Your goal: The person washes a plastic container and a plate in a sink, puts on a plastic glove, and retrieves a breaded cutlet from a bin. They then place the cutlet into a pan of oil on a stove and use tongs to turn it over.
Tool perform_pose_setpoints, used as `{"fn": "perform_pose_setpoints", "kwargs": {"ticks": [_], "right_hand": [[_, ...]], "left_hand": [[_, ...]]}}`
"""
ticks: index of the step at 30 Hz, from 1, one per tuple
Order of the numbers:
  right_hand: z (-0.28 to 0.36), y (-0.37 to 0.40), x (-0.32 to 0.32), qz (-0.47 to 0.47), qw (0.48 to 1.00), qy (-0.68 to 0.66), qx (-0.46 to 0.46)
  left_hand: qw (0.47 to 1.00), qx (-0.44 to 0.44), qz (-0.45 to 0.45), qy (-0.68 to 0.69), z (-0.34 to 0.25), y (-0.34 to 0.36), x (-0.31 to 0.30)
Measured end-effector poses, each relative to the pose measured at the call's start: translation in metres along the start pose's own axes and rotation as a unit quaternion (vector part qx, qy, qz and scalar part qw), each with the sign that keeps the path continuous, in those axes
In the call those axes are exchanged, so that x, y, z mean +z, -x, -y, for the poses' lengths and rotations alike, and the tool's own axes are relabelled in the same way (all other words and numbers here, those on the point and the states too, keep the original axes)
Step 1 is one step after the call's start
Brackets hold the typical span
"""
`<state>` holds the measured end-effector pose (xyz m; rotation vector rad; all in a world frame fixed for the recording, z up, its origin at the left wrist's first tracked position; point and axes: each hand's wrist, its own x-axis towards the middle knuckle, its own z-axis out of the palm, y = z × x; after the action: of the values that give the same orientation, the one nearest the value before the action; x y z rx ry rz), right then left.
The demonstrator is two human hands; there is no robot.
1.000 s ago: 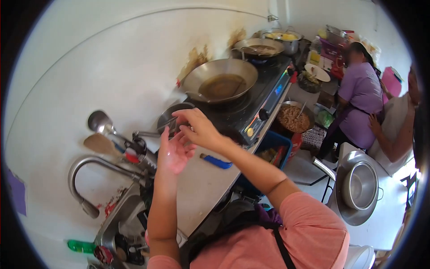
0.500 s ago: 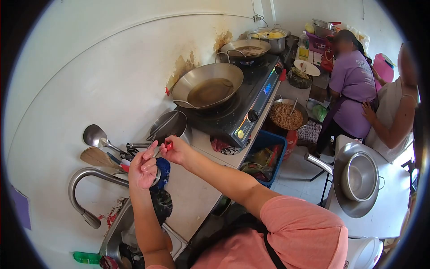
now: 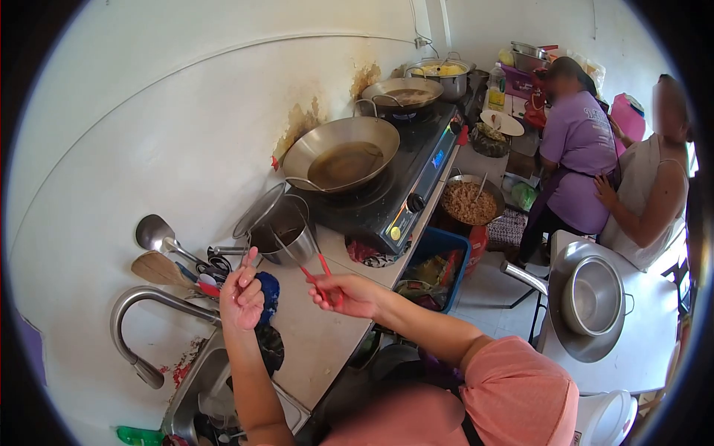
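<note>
Red handles sit in the right hand (image 3: pixel 338 294), its fingers curled round the tongs (image 3: pixel 324 264) in a narrow grip. The two metal arms stand spread apart, their long axis running from the fingers forward and to the left, ends toward the steel pot (image 3: pixel 291 247) just ahead of the grip. Whether the tips touch the pot I cannot tell.

To the left of that grip, the left hand (image 3: pixel 242 297) is raised, forefinger extended and the other fingers loosely bent; whether it pinches anything I cannot tell. A round strainer or lid (image 3: pixel 260 210) leans at the pot's rim, beyond this hand.

Ahead of the tongs, past the pot, a wide wok (image 3: pixel 377 136) of brownish liquid rests on the black stove (image 3: pixel 379 215). The stove's front carries a blue label (image 3: pixel 439 158), lettering too small to read, and a round yellow sticker (image 3: pixel 396 233). Farther off to the right, a person in a purple shirt (image 3: pixel 582 130) has pale print on the back, also unreadable.
</note>
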<state>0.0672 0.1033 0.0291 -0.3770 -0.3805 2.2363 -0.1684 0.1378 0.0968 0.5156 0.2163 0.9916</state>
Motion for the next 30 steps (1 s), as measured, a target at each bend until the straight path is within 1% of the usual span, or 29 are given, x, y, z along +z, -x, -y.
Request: {"fn": "perform_pose_setpoints", "kwargs": {"ticks": [1, 3, 4, 5, 6, 8, 9, 12, 13, 16, 17, 20, 21, 23, 24, 25, 26, 27, 29, 30], "right_hand": [[-0.003, 0.013, -0.002, -0.002, 1.0, 0.029, -0.008], [-0.007, 0.041, -0.011, -0.005, 0.996, 0.091, -0.023], [-0.008, 0.054, -0.017, 0.012, 0.995, 0.099, -0.024], [-0.008, 0.068, -0.025, 0.029, 0.994, 0.107, -0.025], [-0.009, 0.08, -0.031, 0.046, 0.992, 0.114, -0.026], [-0.01, 0.103, -0.036, 0.02, 0.984, 0.176, -0.036], [-0.011, 0.111, -0.039, 0.006, 0.978, 0.206, -0.04], [-0.012, 0.125, -0.048, -0.026, 0.983, 0.177, -0.033], [-0.009, 0.128, -0.046, -0.024, 0.972, 0.23, -0.038], [-0.001, 0.125, -0.026, 0.028, 0.957, 0.283, -0.049], [0.0, 0.119, -0.013, 0.031, 0.949, 0.305, -0.072], [0.012, 0.092, 0.022, 0.096, 0.941, 0.31, -0.093], [0.01, 0.075, 0.023, 0.094, 0.945, 0.303, -0.076], [0.011, 0.044, 0.014, 0.093, 0.951, 0.291, -0.041], [0.01, 0.046, 0.017, 0.079, 0.952, 0.294, -0.019], [0.006, 0.047, 0.022, 0.067, 0.952, 0.298, 0.002], [0.004, 0.047, 0.025, 0.055, 0.951, 0.303, 0.023], [0.007, 0.045, 0.019, 0.055, 0.927, 0.371, 0.015], [0.032, 0.06, 0.034, 0.036, 0.872, 0.476, -0.107], [0.049, 0.067, 0.04, 0.026, 0.837, 0.522, -0.164]], "left_hand": [[1.0, 0.001, -0.007, -0.002, 0.003, 0.0, -0.001], [1.0, 0.005, 0.022, -0.008, 0.006, -0.001, -0.008], [0.999, 0.007, 0.036, -0.011, 0.007, -0.002, -0.011], [0.999, 0.02, 0.002, -0.025, 0.01, -0.001, -0.008], [0.998, 0.024, -0.01, -0.049, 0.013, -0.001, -0.009], [0.994, 0.029, -0.035, -0.096, 0.02, -0.001, -0.012], [0.992, 0.031, -0.064, -0.109, 0.026, -0.001, -0.012], [0.977, 0.031, -0.107, -0.181, 0.043, -0.003, -0.016], [0.967, 0.035, -0.128, -0.217, 0.049, -0.005, -0.02], [0.942, 0.031, -0.2, -0.267, 0.068, -0.008, -0.03], [0.935, 0.039, -0.207, -0.285, 0.075, -0.008, -0.036], [0.931, 0.051, -0.254, -0.256, 0.086, -0.005, -0.051], [0.914, 0.096, -0.287, -0.269, 0.092, 0.001, -0.044], [0.87, 0.188, -0.349, -0.291, 0.106, 0.013, -0.022], [0.796, 0.237, -0.384, -0.404, 0.106, 0.02, -0.033], [0.703, 0.284, -0.409, -0.508, 0.104, 0.031, -0.051], [0.595, 0.325, -0.426, -0.599, 0.103, 0.04, -0.064], [0.558, 0.329, -0.422, -0.635, 0.103, 0.05, -0.067], [0.481, 0.328, -0.415, -0.7, 0.106, 0.072, -0.058], [0.45, 0.312, -0.405, -0.732, 0.111, 0.077, -0.051]]}}
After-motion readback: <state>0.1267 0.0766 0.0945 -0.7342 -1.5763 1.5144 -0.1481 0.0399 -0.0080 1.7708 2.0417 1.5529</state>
